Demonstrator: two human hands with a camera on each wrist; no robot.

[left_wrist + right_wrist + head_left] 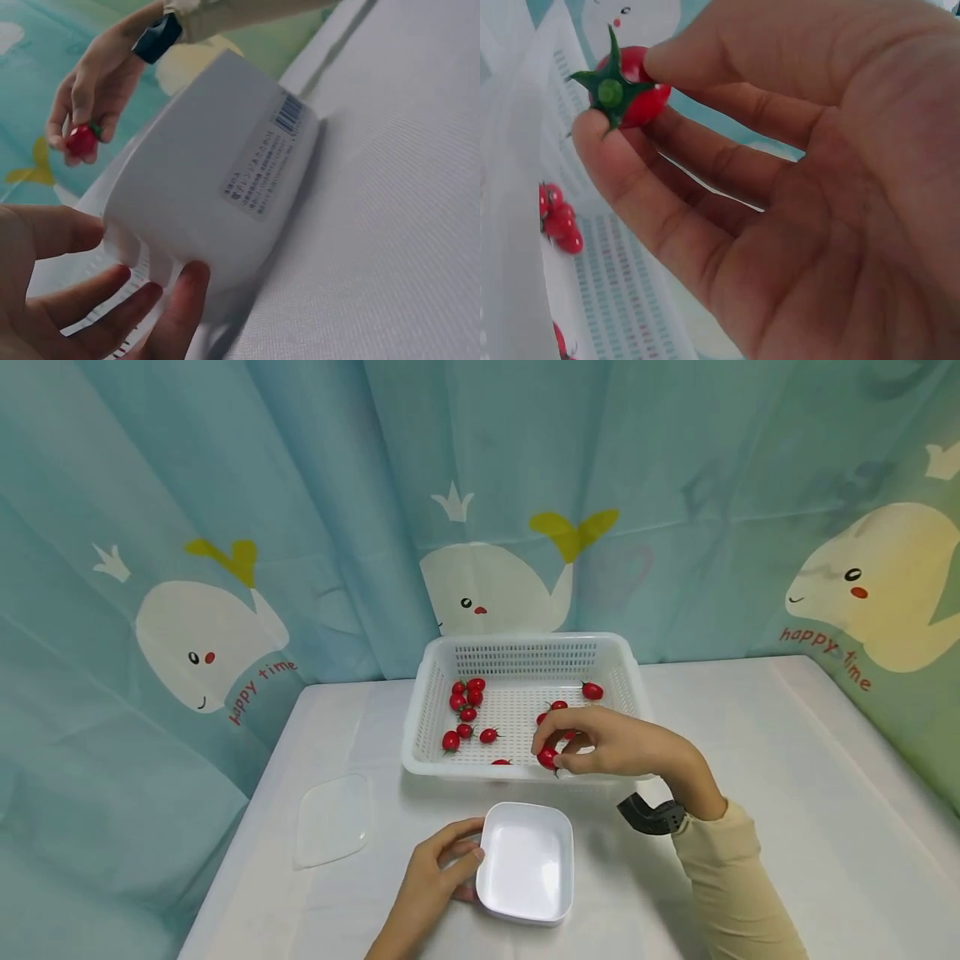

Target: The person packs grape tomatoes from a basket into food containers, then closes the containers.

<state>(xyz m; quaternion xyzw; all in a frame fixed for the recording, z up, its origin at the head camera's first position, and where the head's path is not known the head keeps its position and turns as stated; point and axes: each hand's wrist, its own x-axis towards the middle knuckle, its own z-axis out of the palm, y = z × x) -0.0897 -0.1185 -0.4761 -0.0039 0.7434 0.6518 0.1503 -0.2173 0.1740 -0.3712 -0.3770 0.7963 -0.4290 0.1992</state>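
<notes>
A cherry tomato [547, 757] with a green calyx is pinched between the thumb and fingertips of my right hand [611, 742], above the basket's near rim. The right wrist view shows this tomato [634, 86] close up, its calyx facing the camera. My left hand [442, 860] rests its fingertips against the left side of a square white container [525, 860], which stands upright with its top uncovered. A printed label [262, 157] shows on the container's wall in the left wrist view. Behind it, a white plastic basket [416, 727] holds several more cherry tomatoes [474, 697].
A translucent lid [333, 821] lies flat on the white tablecloth [750, 743] at the left. Behind the basket hangs a blue-green curtain [337, 527] with whale prints. The right wrist wears a black band [651, 817] below a beige sleeve [735, 877].
</notes>
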